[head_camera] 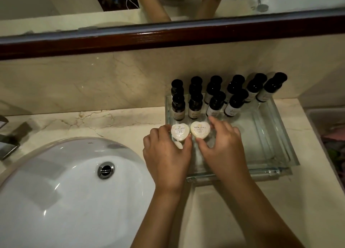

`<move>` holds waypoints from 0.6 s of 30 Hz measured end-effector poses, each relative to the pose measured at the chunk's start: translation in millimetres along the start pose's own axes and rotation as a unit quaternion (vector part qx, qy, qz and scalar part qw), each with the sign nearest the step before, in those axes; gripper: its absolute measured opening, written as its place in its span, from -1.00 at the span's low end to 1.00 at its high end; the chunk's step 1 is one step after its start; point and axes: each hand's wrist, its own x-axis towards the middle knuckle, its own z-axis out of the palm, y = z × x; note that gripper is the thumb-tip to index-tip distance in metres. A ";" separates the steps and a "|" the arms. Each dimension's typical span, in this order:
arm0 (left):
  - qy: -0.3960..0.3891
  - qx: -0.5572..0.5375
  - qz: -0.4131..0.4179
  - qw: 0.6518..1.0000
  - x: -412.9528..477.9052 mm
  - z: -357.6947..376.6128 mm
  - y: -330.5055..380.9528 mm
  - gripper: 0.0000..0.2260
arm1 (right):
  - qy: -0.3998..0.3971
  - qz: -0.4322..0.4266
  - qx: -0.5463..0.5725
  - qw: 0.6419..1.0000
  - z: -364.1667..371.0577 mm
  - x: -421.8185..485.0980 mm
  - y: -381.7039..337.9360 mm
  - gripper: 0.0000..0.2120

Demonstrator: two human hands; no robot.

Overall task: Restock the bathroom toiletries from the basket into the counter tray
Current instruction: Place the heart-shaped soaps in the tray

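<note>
Bottles (195,106) were dark brown with black caps and pale labels. Heart soaps (200,131) cream-white; tray (270,139) clear glass. Bench (74,121) was beige veined marble, sink (65,191) white.

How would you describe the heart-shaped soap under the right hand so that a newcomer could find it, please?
Start at the clear glass tray right of the white sink basin. Two pale heart-shaped soaps lie before the dark bottles. It is the creamier right-hand soap, framed by the right hand; its whiter twin sits left.

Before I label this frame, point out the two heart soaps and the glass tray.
Left soap (178,132), head view, on its label.
Right soap (200,130), head view, on its label.
Glass tray (276,136), head view, on its right rim.
</note>
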 end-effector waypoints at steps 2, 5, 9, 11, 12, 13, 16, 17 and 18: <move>0.011 0.012 -0.001 1.000 -0.3 0.2 1.2 -0.60 | -0.001 -0.001 0.022 1.000 -2.3 1.4 -0.7 -0.44; 0.015 0.014 -0.004 1.000 -1.4 -0.3 2.4 -0.60 | 0.000 -0.001 0.031 1.000 -6.2 0.0 -3.8 -0.52; 0.016 0.007 -0.011 1.000 -2.1 0.4 3.3 -0.61 | -0.001 0.000 0.038 0.999 -8.7 -1.7 -4.4 -0.61; 0.017 0.012 -0.010 1.000 -2.0 1.5 3.6 -0.61 | -0.003 0.000 0.041 0.999 -8.8 -1.4 -3.6 -0.63; 0.020 0.021 -0.007 1.000 -2.1 2.2 3.5 -0.61 | -0.003 -0.002 0.041 0.999 -8.7 -1.3 -3.5 -0.64; 0.026 0.032 -0.001 0.999 -2.3 2.6 3.1 -0.61 | -0.003 -0.003 0.041 0.999 -8.7 -1.4 -3.4 -0.64; 0.040 0.055 0.008 0.998 -3.1 2.7 3.0 -0.60 | 0.003 -0.009 0.035 0.999 -8.7 -2.0 -3.6 -0.65; 0.039 0.057 0.007 0.998 -3.2 2.0 3.2 -0.60 | 0.005 -0.010 0.032 0.999 -8.5 -2.1 -3.5 -0.65; 0.036 0.058 0.005 0.998 -3.2 1.8 3.5 -0.60 | 0.006 -0.010 0.031 0.999 -8.3 -2.0 -3.3 -0.65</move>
